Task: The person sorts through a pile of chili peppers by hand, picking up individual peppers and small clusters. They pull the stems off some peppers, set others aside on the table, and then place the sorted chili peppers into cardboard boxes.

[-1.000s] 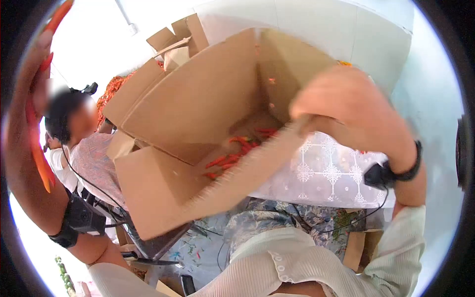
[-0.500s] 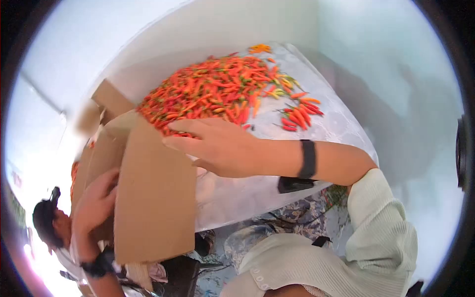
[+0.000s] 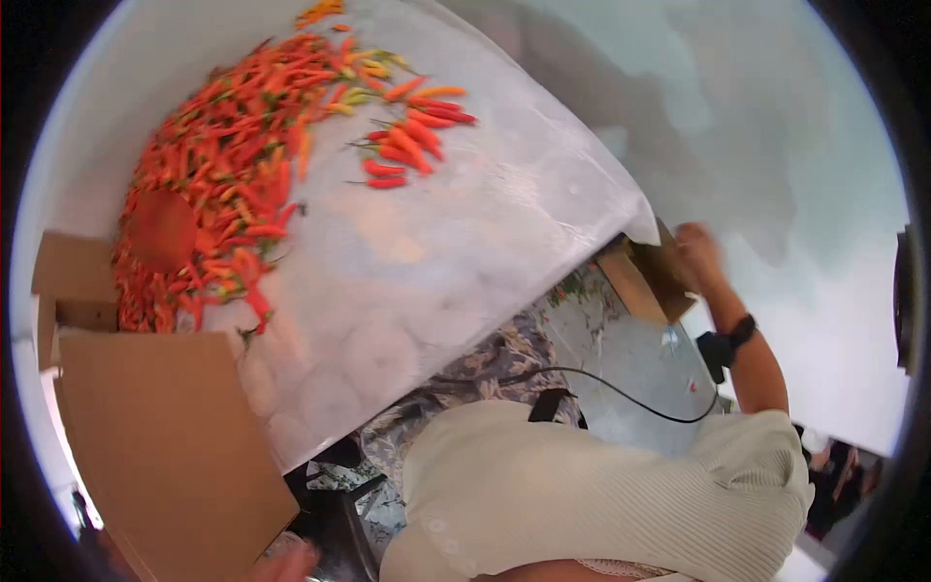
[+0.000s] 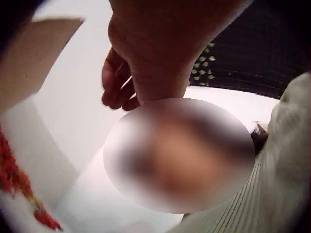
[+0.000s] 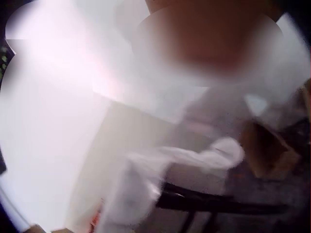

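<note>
At the lower left of the head view, my left hand point(image 3: 286, 563) shows only in part beside a large cardboard box point(image 3: 175, 436). In the left wrist view, the fingers of that hand point(image 4: 116, 80) hang loosely bent with nothing in them. My right hand point(image 3: 698, 257) is blurred at the edge of a small cardboard box point(image 3: 640, 281) below the table's right corner; its grip is unclear. Red and orange chillies point(image 3: 223, 145) form a big pile on the covered table point(image 3: 378, 320), with a smaller group point(image 3: 407, 141) to its right.
A black cable point(image 3: 621, 393) crosses above the floor near my lap. Walls stand behind the table and to its right. Scattered green stems point(image 3: 582, 291) lie beside the small box, and a dark seat point(image 3: 335, 524) is at the lower left.
The head view has swung right. My right hand has left the large box's flap and moved out to the small box. My left hand has moved off the large box, towards the bottom edge.
</note>
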The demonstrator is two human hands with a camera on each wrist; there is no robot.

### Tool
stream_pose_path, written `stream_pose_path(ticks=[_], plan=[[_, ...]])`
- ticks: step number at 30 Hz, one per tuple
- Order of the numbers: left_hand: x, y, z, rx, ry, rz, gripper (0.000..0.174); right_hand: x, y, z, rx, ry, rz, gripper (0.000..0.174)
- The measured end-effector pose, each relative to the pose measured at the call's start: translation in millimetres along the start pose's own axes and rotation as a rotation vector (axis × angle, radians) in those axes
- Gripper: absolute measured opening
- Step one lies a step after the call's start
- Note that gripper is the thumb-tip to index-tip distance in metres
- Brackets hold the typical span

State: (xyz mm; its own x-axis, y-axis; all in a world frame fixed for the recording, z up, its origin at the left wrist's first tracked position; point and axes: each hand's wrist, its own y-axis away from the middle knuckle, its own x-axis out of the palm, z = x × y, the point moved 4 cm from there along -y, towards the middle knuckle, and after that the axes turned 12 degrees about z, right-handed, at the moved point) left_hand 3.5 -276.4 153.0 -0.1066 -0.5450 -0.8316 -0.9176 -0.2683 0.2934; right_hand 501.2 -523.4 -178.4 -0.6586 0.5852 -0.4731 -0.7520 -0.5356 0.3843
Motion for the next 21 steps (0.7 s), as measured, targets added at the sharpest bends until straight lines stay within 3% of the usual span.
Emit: stream_pose_path(ticks=[1,3,5,7,10,13,16,21], plan=[[7,-16,13,-0.029,0.032,0.013,0.041,50,14,-32,0.222,-0.364,0.219,0.014],[13,-55,60,-0.099,0.209,-0.077,0.040,138,19,-81,0.325,-0.627,0.953,0.031],[23,-108,117,-0.089,0.518,-0.230,0.035,220,27,-137,0.601,-0.436,1.129,0.035],[23,-136,158,-0.292,0.565,-0.367,0.035,271,40,-122,0.774,0.084,1.101,0.035],[27,-141,192,-0.362,0.234,-0.518,0.034,342,31,-176,0.658,-0.432,1.114,0.037],[33,-142,157,-0.277,-0.420,-0.367,0.034,355,19,-169,0.689,-0.633,0.979,0.036],[38,-139,156,-0.198,-0.298,-0.373,0.034,343,-4,-146,0.721,-0.705,0.872,0.036],[37,-130,169,-0.323,-0.202,-0.386,0.033,312,-39,-107,0.790,-0.730,0.754,0.035]])
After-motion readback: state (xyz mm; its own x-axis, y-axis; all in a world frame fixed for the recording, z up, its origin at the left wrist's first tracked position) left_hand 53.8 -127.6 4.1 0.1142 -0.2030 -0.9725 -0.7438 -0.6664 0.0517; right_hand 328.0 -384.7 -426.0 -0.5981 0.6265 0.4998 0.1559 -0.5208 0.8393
